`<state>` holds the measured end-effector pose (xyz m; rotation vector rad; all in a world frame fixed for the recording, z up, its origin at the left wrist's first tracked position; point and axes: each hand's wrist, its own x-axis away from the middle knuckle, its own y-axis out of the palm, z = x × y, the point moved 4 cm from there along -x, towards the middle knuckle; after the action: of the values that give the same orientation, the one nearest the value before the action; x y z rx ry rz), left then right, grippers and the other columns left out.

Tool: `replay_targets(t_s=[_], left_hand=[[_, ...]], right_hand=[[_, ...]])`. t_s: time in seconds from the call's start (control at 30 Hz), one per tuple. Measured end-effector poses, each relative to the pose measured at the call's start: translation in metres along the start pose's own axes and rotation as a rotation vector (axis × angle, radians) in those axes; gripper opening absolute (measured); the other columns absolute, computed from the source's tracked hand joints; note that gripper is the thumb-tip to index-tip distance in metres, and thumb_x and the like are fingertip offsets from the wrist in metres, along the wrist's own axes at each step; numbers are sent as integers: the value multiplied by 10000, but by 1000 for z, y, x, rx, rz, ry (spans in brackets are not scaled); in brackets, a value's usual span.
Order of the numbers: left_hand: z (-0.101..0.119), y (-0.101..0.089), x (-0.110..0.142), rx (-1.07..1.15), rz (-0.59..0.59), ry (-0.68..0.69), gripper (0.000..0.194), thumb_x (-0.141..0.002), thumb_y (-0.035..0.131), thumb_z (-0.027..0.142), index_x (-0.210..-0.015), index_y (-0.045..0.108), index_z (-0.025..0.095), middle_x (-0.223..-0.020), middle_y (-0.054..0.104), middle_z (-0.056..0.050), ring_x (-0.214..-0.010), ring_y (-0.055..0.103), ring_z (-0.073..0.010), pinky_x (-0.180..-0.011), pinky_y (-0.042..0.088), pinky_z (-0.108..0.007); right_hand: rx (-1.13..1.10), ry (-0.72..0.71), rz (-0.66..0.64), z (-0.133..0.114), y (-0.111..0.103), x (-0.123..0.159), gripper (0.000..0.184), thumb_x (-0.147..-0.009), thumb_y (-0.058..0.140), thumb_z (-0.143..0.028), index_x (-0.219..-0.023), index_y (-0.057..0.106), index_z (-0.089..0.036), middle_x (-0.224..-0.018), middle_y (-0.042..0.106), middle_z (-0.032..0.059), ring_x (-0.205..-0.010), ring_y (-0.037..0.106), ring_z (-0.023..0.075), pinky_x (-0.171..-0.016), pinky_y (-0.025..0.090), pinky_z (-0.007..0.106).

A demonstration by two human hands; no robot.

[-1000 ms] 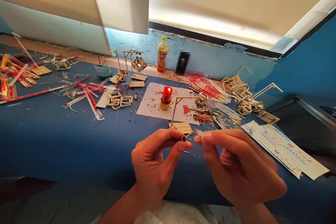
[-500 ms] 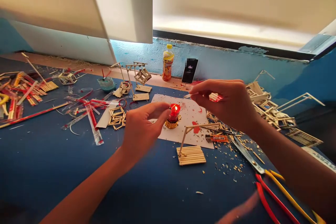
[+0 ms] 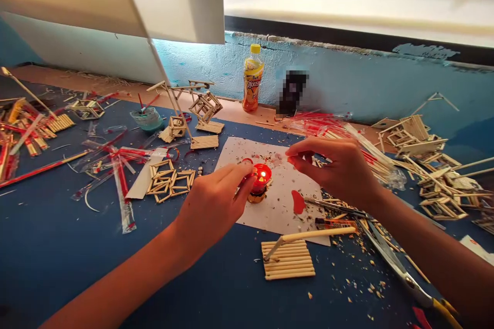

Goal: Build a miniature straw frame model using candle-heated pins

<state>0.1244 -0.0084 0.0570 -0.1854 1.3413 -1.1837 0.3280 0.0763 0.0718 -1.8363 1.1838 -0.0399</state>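
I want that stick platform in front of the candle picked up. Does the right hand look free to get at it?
Probably yes. The stick platform lies in the open on the blue table, nothing on top but its own post. The right hand hovers just beyond it, though its fingertips seem pinched together.

The small red candle in its gold metal holder (image 3: 259, 184) is lit and glowing, standing upright on the white paper sheet (image 3: 278, 205) that lies flat on the blue table. A red wax blob sits on the sheet just right of it.
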Motion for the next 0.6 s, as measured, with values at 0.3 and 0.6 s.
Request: replay_targets(t_s=[0.3, 0.6], left_hand=[[-5, -60, 34, -47, 207, -482, 131, -856, 781, 323, -987, 779, 328, -834, 807, 78, -700, 769, -144, -654, 611, -231], [57, -20, 90, 1297, 90, -920, 85, -825, 812, 215, -843, 809, 297, -717, 789, 11, -569, 748, -120, -566, 602, -130]], right_hand=[[23, 225, -134, 37, 7, 57, 50, -909, 678, -272, -893, 677, -225, -765, 705, -9, -635, 609, 134, -594, 481, 272], [56, 186, -9, 31, 6, 94, 126, -933, 665, -346, -931, 677, -221, -991, 729, 67, -946, 683, 245, -848, 536, 412]])
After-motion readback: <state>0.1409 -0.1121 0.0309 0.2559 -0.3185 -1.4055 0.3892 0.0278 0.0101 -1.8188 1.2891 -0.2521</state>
